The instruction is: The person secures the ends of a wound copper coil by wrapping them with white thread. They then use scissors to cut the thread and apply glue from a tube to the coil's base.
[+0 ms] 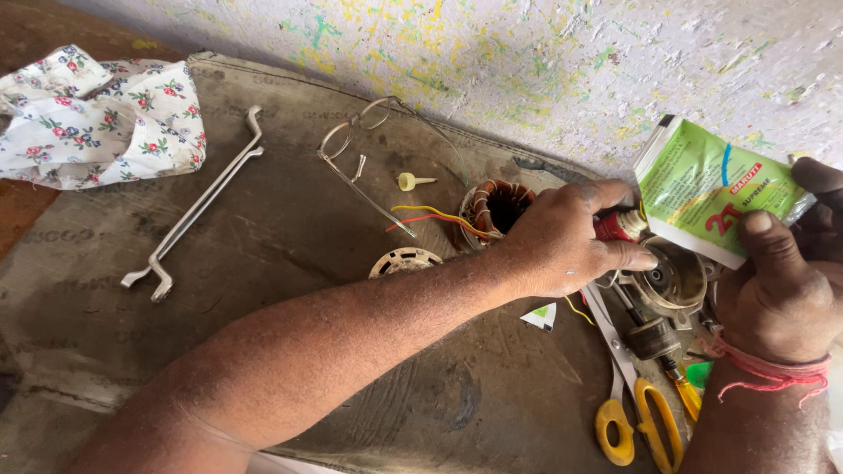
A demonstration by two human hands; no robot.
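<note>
Your left hand (562,241) is pinching the red nozzle end of a small tube (619,226), fingers clenched on it, right over the open round motor housing (676,279). Your right hand (777,294) is gripping the green and white sachet (711,189) at its lower edge, thumb pressed across the face, tilting it toward the nozzle.

Notes for the step in hand (judgement only):
- You are working with both hands close together, so be keeping the left wrist braced on the tabletop sacking (290,228) to steady the nozzle.
- Be holding the sachet's torn corner just beside the nozzle, not well apart, so nothing is dripping onto the copper-wound stator (496,206) or its red and yellow wires (430,215).
- Be squeezing gently; a soft packet is likely giving way suddenly.
- The yellow-handled scissors (641,412) are lying near your right forearm (watch the elbow).

Lying apart from the work: spectacles (360,140), a bent metal bracket (198,206), a floral cloth (97,114), a slotted disc (404,261).
</note>
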